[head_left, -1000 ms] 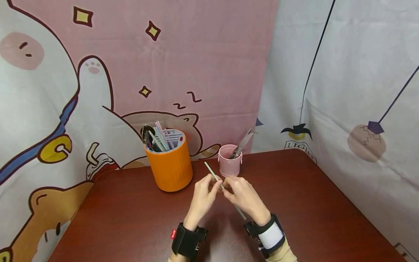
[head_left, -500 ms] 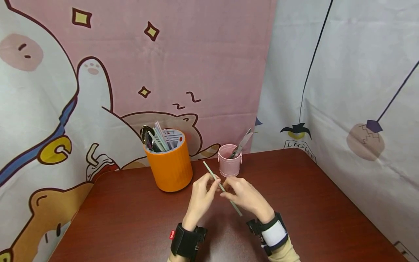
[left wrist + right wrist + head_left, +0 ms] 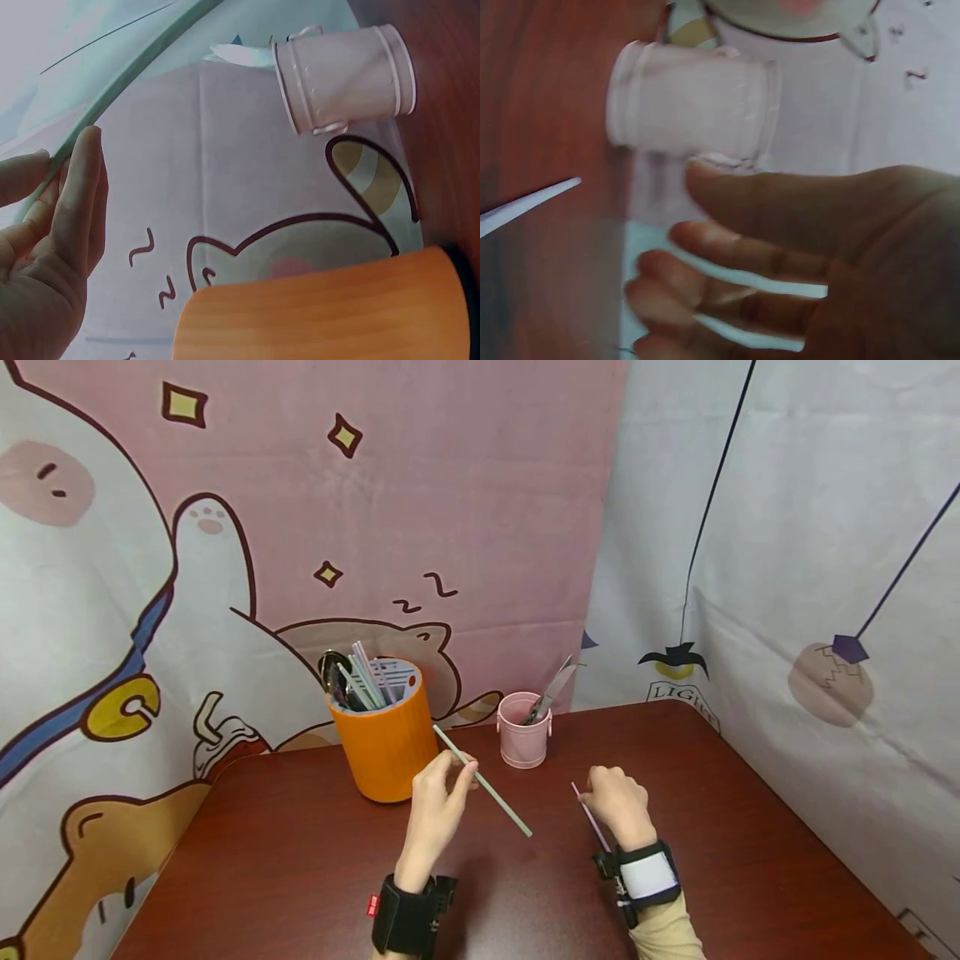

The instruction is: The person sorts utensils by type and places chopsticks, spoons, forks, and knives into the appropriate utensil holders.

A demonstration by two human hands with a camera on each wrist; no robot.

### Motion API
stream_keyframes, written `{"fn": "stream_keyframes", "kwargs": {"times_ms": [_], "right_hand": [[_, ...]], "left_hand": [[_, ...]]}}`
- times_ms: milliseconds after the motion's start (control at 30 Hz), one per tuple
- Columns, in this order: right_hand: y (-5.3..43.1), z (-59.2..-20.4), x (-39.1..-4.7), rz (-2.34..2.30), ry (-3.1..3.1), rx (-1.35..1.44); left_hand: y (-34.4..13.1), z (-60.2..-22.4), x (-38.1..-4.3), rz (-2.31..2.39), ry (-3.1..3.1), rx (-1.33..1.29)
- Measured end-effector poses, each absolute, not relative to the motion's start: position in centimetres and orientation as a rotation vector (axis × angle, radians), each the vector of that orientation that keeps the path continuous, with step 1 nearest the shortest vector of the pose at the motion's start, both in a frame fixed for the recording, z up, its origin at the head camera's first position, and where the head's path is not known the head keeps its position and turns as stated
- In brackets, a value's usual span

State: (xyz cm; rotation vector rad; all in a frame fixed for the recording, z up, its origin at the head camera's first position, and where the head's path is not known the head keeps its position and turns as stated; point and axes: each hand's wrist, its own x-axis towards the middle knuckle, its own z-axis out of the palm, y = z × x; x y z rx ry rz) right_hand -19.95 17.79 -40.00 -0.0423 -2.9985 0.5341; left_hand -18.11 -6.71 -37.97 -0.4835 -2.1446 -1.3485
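A pale green straw (image 3: 504,803) is pinched between the thumb and fingers of my left hand (image 3: 435,806), held slanting above the table. In the left wrist view the straw (image 3: 127,79) runs up from the fingertips. My right hand (image 3: 618,802) is apart from it, over the table's right side. Beside that hand is a thin lilac straw (image 3: 590,817). In the right wrist view the lilac straw (image 3: 529,205) shows apart from the loosely bent fingers, whose grasp holds nothing; whether it lies flat on the table cannot be told.
An orange holder (image 3: 386,747) with several straws (image 3: 367,677) and a dark round item stands at the back left. To its right is a small pink bucket (image 3: 523,739) containing a silvery blade-like tool (image 3: 553,693). A patterned cloth hangs behind the brown table (image 3: 300,843).
My hands have separated. The left moved left with the green straw; the right let go of it and moved right. A lilac straw now shows beside the right hand.
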Motion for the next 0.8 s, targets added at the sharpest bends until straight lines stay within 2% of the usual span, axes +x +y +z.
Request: {"fn": "stream_keyframes", "kwargs": {"times_ms": [467, 800], "right_hand": [[17.5, -43.2, -20.9, 0.512, -3.301, -0.273], [17.2, -43.6, -20.6, 0.517, -3.322, -0.164]], "left_hand": [[-8.3, -37.3, -17.8, -1.287, -2.035, -0.39], [-8.3, -36.4, -17.2, -1.104, -1.913, -0.409]]}}
